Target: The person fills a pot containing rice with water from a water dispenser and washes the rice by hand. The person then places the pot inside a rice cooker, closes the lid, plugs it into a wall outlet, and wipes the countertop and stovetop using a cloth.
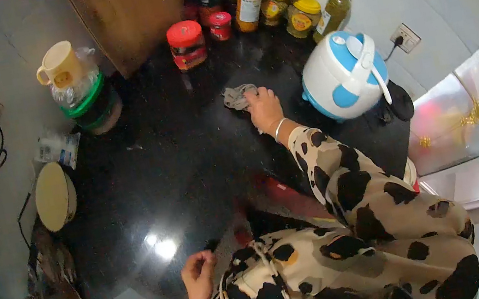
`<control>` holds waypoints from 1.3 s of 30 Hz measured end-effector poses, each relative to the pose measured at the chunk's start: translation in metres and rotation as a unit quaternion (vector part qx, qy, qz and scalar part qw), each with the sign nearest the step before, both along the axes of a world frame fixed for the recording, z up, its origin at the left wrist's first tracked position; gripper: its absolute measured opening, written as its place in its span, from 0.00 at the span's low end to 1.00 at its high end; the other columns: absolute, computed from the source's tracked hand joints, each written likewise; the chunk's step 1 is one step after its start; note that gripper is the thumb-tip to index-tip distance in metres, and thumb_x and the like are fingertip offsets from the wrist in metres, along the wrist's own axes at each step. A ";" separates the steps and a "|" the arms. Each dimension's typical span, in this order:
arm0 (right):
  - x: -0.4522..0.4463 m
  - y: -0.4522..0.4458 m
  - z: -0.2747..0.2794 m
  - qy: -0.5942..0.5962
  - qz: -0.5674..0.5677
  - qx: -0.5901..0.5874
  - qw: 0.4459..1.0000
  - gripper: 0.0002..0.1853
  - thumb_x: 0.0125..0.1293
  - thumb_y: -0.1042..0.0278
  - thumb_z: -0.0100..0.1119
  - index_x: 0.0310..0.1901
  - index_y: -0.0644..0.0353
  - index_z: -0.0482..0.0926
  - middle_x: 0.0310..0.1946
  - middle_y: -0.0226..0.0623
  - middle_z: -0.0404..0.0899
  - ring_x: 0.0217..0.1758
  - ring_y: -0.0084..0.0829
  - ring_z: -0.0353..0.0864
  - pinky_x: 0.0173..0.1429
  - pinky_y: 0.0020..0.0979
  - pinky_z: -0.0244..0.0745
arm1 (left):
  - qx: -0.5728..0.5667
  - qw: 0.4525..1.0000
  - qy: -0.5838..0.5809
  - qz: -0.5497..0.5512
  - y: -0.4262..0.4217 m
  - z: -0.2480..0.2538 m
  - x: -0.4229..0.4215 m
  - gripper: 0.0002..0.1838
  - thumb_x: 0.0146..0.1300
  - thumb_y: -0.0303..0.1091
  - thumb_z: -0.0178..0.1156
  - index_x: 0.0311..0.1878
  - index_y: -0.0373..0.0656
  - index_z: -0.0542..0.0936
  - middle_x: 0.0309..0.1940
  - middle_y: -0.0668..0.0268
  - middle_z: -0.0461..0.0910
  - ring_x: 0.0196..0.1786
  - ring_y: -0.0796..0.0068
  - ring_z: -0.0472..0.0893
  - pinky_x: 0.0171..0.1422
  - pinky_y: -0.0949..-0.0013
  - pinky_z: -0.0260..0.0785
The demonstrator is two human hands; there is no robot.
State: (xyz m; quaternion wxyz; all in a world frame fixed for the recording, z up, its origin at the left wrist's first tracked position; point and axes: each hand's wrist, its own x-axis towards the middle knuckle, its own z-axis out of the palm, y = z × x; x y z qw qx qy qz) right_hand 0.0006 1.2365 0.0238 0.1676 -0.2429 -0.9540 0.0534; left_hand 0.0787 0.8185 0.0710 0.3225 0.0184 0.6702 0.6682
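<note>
A crumpled grey cloth (238,97) lies on the black countertop (138,122). My right hand (264,110) reaches across the counter and grips the cloth's right side, pressing it to the surface. A band circles my right wrist, below a spotted sleeve. My left hand (198,271) hangs low near the counter's front edge, with its fingers curled in and nothing seen in them. To the right of my right hand stands a white and blue rice cooker (336,81) with its handle tilted. A red-lidded jar (187,44) is beyond the cloth.
Along the back wall are an orange-filled bottle (250,0), several yellow-lidded jars (301,18) and an oil bottle (334,12). At left are a cream mug (59,64) on a green-lidded container (87,104), a packet (58,148) and a cream bowl (54,196). Wall sockets flank the counter.
</note>
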 end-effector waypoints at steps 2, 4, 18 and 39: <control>-0.027 0.027 -0.006 0.001 -0.015 0.008 1.000 0.21 0.54 0.67 0.62 0.52 0.51 0.73 0.45 0.46 0.70 0.49 0.50 0.70 0.49 0.47 0.70 | -0.005 1.000 -0.005 0.019 -0.006 -0.001 -0.001 0.04 0.60 0.23 0.58 0.37 0.33 0.78 0.30 0.66 0.79 0.35 0.78 0.77 0.43 0.74 0.68; -0.053 0.054 -0.005 -0.020 -0.103 0.025 0.994 0.14 0.60 0.68 0.52 0.48 0.52 0.74 0.45 0.45 0.71 0.50 0.48 0.71 0.50 0.47 0.70 | -0.035 0.998 -0.015 0.054 0.007 0.023 -0.004 0.03 0.60 0.23 0.58 0.36 0.33 0.78 0.29 0.65 0.79 0.34 0.78 0.76 0.43 0.74 0.68; -0.129 0.250 -0.004 -0.067 -0.346 -0.054 0.934 0.14 0.59 0.69 0.54 0.47 0.58 0.77 0.49 0.49 0.72 0.52 0.52 0.73 0.50 0.44 0.75 | 0.040 0.992 -0.116 -0.017 -0.010 -0.082 -0.023 0.19 0.60 0.21 0.59 0.55 0.32 0.72 0.49 0.52 0.76 0.50 0.65 0.77 0.54 0.65 0.71; -0.038 0.076 -0.011 -0.009 -0.024 0.102 0.994 0.10 0.63 0.69 0.47 0.43 0.63 0.75 0.40 0.52 0.72 0.44 0.50 0.72 0.40 0.46 0.72 | -0.011 0.999 -0.030 -0.031 0.048 0.009 -0.040 0.06 0.61 0.20 0.56 0.42 0.34 0.78 0.36 0.65 0.80 0.40 0.78 0.78 0.49 0.74 0.69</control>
